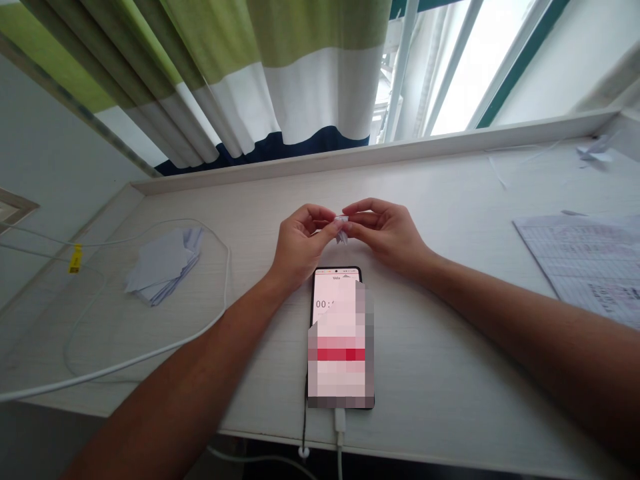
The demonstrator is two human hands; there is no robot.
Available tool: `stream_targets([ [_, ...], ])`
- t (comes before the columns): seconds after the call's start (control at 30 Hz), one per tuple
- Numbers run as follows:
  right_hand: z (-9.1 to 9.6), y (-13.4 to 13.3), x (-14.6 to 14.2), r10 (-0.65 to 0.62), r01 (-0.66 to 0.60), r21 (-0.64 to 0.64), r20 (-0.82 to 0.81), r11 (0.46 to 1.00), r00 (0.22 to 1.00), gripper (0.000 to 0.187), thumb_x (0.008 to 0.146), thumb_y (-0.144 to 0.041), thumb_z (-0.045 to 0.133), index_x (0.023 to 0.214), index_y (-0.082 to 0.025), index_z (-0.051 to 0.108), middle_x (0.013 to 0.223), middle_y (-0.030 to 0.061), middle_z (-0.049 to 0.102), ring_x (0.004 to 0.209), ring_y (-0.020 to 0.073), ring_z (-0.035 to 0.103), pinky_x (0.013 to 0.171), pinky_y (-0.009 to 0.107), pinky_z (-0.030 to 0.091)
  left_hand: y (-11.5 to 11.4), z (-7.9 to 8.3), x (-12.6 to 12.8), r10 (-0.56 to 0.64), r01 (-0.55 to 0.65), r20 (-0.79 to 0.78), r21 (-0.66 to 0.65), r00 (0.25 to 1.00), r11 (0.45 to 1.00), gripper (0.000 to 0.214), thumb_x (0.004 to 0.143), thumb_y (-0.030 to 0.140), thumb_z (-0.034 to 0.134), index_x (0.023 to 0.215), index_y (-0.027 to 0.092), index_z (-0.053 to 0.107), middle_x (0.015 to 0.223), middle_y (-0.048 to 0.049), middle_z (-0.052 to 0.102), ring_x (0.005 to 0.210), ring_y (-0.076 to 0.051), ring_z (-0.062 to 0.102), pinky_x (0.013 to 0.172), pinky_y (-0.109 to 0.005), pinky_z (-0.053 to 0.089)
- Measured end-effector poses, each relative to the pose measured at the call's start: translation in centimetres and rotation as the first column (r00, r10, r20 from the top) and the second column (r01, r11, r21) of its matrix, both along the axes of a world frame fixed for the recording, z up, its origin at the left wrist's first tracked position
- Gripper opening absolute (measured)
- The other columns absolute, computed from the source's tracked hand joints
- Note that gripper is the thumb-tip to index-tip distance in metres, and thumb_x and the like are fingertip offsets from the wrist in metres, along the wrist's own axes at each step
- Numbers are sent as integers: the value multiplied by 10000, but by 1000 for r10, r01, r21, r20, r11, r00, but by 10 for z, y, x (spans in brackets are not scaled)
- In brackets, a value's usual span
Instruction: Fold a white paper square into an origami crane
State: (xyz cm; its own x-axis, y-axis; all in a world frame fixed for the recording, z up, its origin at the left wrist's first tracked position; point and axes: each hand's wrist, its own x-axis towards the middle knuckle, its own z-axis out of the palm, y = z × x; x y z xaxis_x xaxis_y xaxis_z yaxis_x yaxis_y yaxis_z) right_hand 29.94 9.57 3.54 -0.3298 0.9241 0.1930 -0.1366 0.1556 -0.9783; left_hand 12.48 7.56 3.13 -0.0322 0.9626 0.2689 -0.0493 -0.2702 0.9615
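Note:
Between my two hands is a small folded piece of white paper (341,230), its lower end splitting into points. My left hand (305,240) pinches it from the left with thumb and forefinger. From the right, my right hand (385,230) grips the same paper, its thumb near the other thumb. The hands are just above the desk, beyond the top of a phone (337,333). The phone lies face up with its screen lit, part of it blurred into blocks. The paper's exact shape is partly covered by my fingers.
A stack of white paper pieces (163,267) lies at the left, with a white cable (227,267) looping around it. Printed sheets (585,267) lie at the right, and crumpled paper (595,152) sits in the far right corner. A charging cable (340,423) runs from the phone over the desk's front edge.

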Motion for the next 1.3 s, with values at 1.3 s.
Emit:
stream_targets([
  [1.3, -1, -1, 0, -69, 61, 81, 108, 995, 992, 316, 844, -485, 788, 863, -177, 726, 802, 52, 748, 718, 190, 690, 699, 357, 592, -2, -4, 1, -49, 51, -80, 17, 996, 999, 192, 806, 263, 816, 938, 188, 699, 918, -23, 728, 851, -138, 696, 783, -273, 575],
])
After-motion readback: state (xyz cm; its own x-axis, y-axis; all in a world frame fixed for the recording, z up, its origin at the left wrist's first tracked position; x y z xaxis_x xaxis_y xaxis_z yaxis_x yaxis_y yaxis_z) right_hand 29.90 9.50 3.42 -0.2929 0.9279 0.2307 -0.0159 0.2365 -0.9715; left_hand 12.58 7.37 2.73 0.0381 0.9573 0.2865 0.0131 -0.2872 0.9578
